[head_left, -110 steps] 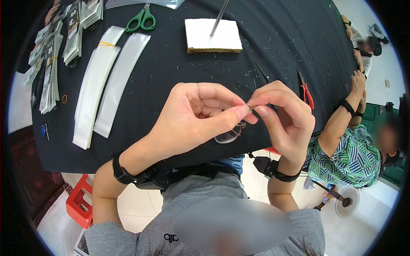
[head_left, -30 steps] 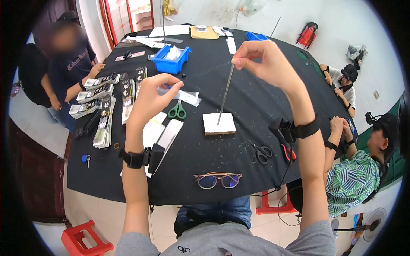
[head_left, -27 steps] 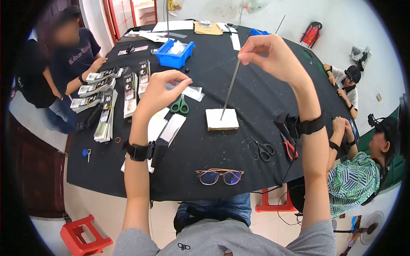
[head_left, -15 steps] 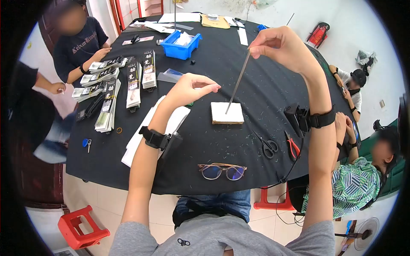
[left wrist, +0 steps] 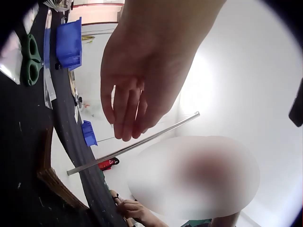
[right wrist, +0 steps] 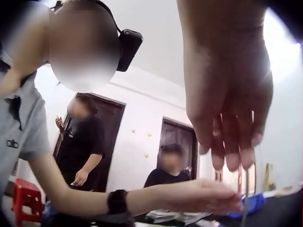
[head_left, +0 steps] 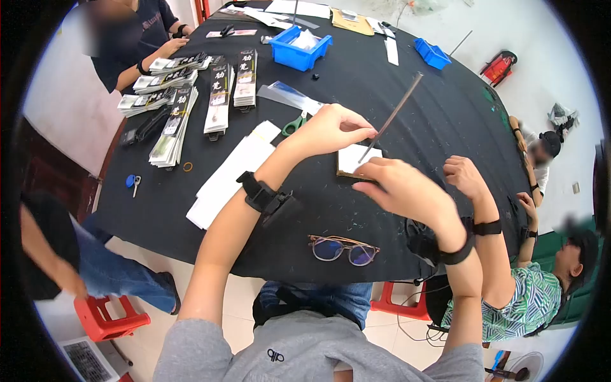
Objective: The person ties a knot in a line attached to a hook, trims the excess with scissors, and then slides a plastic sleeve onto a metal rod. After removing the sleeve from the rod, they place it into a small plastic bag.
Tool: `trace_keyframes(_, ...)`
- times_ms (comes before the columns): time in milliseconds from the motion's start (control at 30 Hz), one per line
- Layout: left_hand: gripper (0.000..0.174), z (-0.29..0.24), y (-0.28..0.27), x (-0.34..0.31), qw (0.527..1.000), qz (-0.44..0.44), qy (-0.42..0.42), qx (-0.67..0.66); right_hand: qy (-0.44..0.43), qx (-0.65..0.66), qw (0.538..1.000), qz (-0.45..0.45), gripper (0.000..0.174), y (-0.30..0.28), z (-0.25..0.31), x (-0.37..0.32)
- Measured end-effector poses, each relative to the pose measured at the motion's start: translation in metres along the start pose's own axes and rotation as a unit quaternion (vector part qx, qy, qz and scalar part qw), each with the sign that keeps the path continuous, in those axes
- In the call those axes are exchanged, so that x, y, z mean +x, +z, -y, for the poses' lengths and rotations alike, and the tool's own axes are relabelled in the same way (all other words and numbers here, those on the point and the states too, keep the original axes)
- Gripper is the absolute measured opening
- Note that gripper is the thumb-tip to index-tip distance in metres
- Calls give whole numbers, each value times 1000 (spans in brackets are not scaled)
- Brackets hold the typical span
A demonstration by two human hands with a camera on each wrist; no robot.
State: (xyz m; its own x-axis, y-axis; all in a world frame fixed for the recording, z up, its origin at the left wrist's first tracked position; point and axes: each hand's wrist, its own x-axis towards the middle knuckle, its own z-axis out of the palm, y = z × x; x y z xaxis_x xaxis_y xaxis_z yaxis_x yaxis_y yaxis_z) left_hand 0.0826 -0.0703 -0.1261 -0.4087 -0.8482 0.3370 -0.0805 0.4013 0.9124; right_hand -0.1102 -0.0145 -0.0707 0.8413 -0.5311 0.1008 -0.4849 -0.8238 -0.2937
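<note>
My left hand (head_left: pixel 324 132) is raised beside a thin metal rod (head_left: pixel 402 100), thumb and index fingertips together right at it. In the left wrist view, the fingers of the left hand (left wrist: pixel 137 80) point down just above the rod (left wrist: pixel 142 143); I cannot tell if a fine thread lies between them. Slanting to the right, the rod stands in a white-topped block (head_left: pixel 349 156). My right hand (head_left: pixel 410 191) is low by the block's front edge, thumb apart from the fingers. Its fingers hang nearly straight in the right wrist view, where the right hand (right wrist: pixel 227 99) overlaps the rod's line.
Eyeglasses (head_left: pixel 361 254) lie near the table's front edge. White plastic sleeves (head_left: pixel 235 172), green-handled scissors (head_left: pixel 294 124) and banded packets (head_left: pixel 172 127) are to the left. A blue bin (head_left: pixel 286 54) stands further back. Another person's hand (head_left: pixel 468 178) is close on the right.
From pinching at the rod's top, my right hand has come down to the block. My left hand has moved right to the rod. Earlier both hands pinched something small together near my body.
</note>
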Motion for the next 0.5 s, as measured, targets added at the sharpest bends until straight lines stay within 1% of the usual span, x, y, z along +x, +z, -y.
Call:
trace_keyframes(33,25,-2,1,-1,1000,-3,-1,-2,-14,-26,1000,-8,23,15,-3,4)
trace_keyframes(67,25,-6,1,-1,1000,-8,-6,27,-15,-26,1000,-5,23,27,-5,11)
trace_keyframes(100,24,-9,1,-2,998,-12,-11,55,-18,-5,999,-30,27,38,-6,20)
trace_keyframes(133,24,-5,3,-1,998,-21,10,55,-20,16,998,-56,30,50,-8,30)
trace_keyframes(167,24,-4,3,-1,998,-22,10,54,-20,15,998,-54,30,64,-13,39)
trace_keyframes(233,24,-3,5,-1,998,-26,28,51,3,1,997,-76,36,89,-20,58)
trace_keyframes(367,24,-10,7,-1,996,-28,13,79,32,1,994,-101,38,115,-10,88)
trace_keyframes(433,23,-11,6,-1,997,-41,23,63,8,-72,978,-196,40,128,-11,100)
trace_keyframes(467,23,-11,6,0,997,-41,24,64,41,-74,981,-176,39,132,-9,103)
trace_keyframes(500,23,-11,5,0,996,-41,32,71,50,-68,977,-196,40,135,-8,102)
